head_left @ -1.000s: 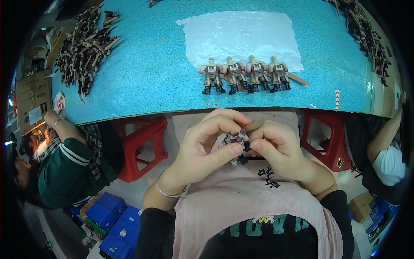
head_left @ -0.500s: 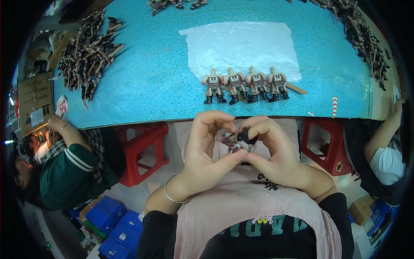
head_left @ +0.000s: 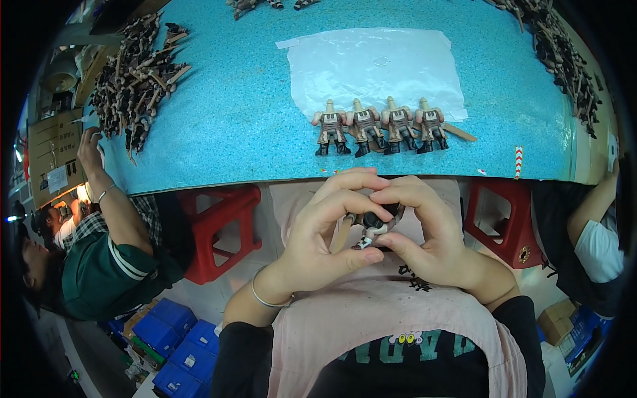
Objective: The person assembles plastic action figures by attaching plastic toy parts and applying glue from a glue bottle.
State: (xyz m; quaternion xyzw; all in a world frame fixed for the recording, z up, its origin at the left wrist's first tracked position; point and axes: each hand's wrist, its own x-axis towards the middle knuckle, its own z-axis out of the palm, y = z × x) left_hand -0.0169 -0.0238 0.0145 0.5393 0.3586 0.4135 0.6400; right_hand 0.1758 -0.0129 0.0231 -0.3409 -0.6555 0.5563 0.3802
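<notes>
Between my two hands, just off the table's near edge, is a small toy figure [head_left: 375,229] with black and pale parts. My left hand [head_left: 332,229] curls round its left side, fingertips on its top, with a tan flat piece of it by the palm. From the other side my right hand [head_left: 424,222] pinches it with thumb and fingers. Much of the figure is hidden by my fingers. Ahead of my hands, a row of several headless toy figures [head_left: 366,126] in brown outfits and black boots lies along the front of a white plastic sheet [head_left: 375,63].
The blue table [head_left: 225,106] bears a heap of figure parts [head_left: 136,86] at left and another heap [head_left: 564,73] at right. Red stools [head_left: 222,229] stand under its edge. A co-worker in a green sleeve [head_left: 106,265] sits left; another person's arm [head_left: 594,212] shows right.
The figure has been turned in my hands, showing its tan piece and a white-tipped end. My left fingers have closed over its top. The co-worker's hand at left has moved up over the table.
</notes>
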